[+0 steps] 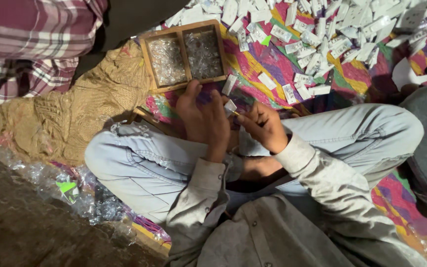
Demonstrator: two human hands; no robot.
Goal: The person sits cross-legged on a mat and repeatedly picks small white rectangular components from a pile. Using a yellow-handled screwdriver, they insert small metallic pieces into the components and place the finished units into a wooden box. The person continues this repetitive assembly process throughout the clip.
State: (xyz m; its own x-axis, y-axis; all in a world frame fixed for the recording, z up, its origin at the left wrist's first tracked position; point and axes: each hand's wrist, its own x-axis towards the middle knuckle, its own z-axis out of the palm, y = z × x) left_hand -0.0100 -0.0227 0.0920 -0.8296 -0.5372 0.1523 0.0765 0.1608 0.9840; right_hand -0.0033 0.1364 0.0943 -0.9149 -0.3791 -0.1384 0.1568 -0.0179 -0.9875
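Floor scene, seen from above: bright multicoloured cloth (268, 62) spread across far and right side, tan knitted fabric (75, 111) at left, bare dark ground near left. Cross-legged in pale jeans (139, 163) and a grey shirt (273, 237). Both hands over the lap, close together at centre. Left hand (203, 118) curled, back to camera, fingertips touching a small white piece (230, 106). Right hand (263, 124) closed narrow, pinching toward the same white piece from the right; exact grip on it hard to tell, too small and dim. Wooden tray (184, 30) with two compartments just beyond the left hand, both filled with small clear bits. Loose heap of white rectangular pieces (332, 34) scattered on the cloth far right, well apart from the hands. One stray white piece (229, 85) lying between tray and hands. Crumpled clear plastic (75, 188) near left, beside the knee. Plaid cloth (30, 44) far left corner.
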